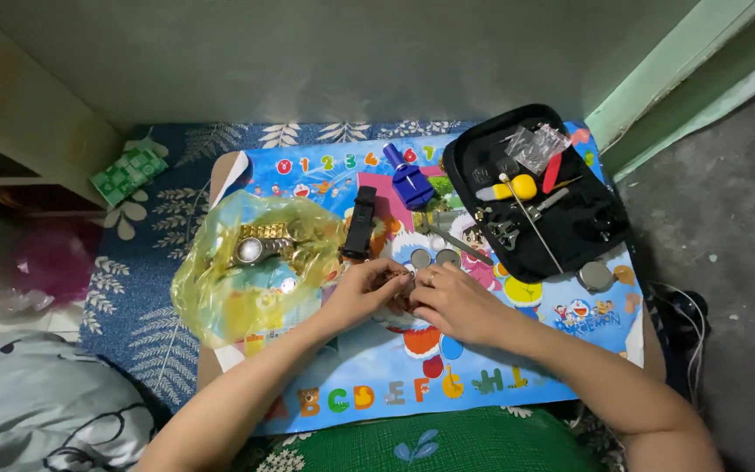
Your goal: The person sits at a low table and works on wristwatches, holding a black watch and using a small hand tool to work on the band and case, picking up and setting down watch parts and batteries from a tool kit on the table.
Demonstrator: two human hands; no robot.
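In the head view, a small metal part, too small to be told apart further, is pinched between both hands above the middle of the colourful alphabet mat. The left hand is curled, its fingertips pressed together on the part; the right hand meets it from the other side, fingers bent and closed on the same piece. Fine fitting work on the part is judged to be in hand, and steady fingertip pressure seems to be called for next.

Just beyond the fingers, two round coin cells lie on the mat. A black strap piece and a blue tool lie farther back. A gold watch rests on a yellow plastic bag at the left. An open black tool case sits at the right, near the mat's far edge. Open room is left on the mat nearest the person.
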